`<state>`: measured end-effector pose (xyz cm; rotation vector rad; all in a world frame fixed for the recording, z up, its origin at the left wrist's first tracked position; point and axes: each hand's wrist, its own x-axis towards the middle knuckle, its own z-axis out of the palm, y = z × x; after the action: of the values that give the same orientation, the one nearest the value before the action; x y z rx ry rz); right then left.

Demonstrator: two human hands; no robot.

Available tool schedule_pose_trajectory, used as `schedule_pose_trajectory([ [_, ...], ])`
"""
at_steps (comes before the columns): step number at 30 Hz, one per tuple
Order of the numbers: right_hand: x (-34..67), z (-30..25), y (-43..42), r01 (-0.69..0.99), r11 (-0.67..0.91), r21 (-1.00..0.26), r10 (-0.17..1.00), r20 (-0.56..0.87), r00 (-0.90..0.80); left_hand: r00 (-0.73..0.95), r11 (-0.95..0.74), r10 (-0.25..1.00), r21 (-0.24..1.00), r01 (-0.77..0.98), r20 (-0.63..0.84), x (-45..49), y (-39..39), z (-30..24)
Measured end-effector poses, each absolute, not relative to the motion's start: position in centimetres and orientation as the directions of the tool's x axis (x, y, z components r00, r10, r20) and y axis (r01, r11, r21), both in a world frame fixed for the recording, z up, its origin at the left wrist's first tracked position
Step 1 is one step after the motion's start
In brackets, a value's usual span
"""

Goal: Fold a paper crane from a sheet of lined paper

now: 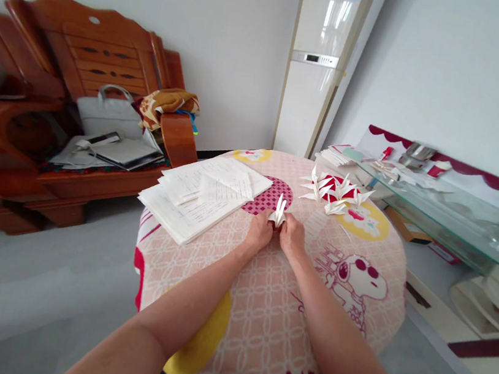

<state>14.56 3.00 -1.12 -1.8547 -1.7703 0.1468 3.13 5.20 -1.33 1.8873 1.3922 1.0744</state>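
Note:
Over the middle of the round table, a white folded paper crane (279, 211) is pinched between my two hands. My left hand (260, 231) grips its left side, and my right hand (292, 236) grips its right side; the fingertips are partly hidden. Two narrow points of the paper stick up between the hands. Beyond my right hand, several finished-looking paper cranes (337, 190) sit in a cluster on the cloth. Left of my left hand lies a stack of handwritten paper sheets (200, 205), with a folded sheet on top.
A patterned pink cloth (255, 311) covers the table. At right stands a glass-topped cabinet (449, 221) holding papers, a cup and other items. A wooden sofa (100, 61) at left bears a bag (110, 113) and a laptop-like slab (131, 155). A tall white appliance (311, 96) stands behind.

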Motion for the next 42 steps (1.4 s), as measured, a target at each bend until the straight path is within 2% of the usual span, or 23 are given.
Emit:
schedule_pose_trajectory([
  [4, 14.2, -0.6, 2.7, 0.939, -0.055, -0.34, 0.966, 0.221, 0.136, 0.127, -0.29, 0.957, 0.825, 0.486, 0.261, 3.2, 5.5, -1.7],
  [7, 13.9, -0.5, 2.8, 0.943, -0.107, -0.314, 0.967, 0.187, 0.172, 0.109, -0.277, 0.96, 0.836, 0.474, 0.256, 3.5, 5.6, -1.7],
  [13, 13.6, -0.5, 2.9, 0.933, -0.155, -0.325, 0.961, 0.168, 0.218, 0.104, -0.265, 0.964, 0.884, 0.385, 0.243, 3.7, 5.8, -1.8],
  [19, 13.4, -0.2, 2.7, 0.93, -0.166, -0.327, 0.96, 0.163, 0.228, 0.171, -0.208, 0.97, 0.954, 0.217, 0.173, 3.6, 5.9, -2.4],
  [24, 13.4, -0.2, 2.7, 0.933, -0.156, -0.323, 0.963, 0.16, 0.216, 0.172, -0.223, 0.964, 0.968, 0.116, 0.201, 3.5, 6.2, -3.1],
  [35, 13.3, 0.1, 2.5, 0.922, -0.149, -0.358, 0.967, 0.143, 0.212, 0.162, -0.175, 0.972, 0.984, 0.025, 0.168, 3.9, 5.9, -2.7],
  [42, 13.6, 0.3, 2.6, 0.903, -0.163, -0.396, 0.967, 0.119, 0.227, 0.156, -0.145, 0.978, 0.988, 0.047, 0.136, 3.9, 5.6, -2.5],
])
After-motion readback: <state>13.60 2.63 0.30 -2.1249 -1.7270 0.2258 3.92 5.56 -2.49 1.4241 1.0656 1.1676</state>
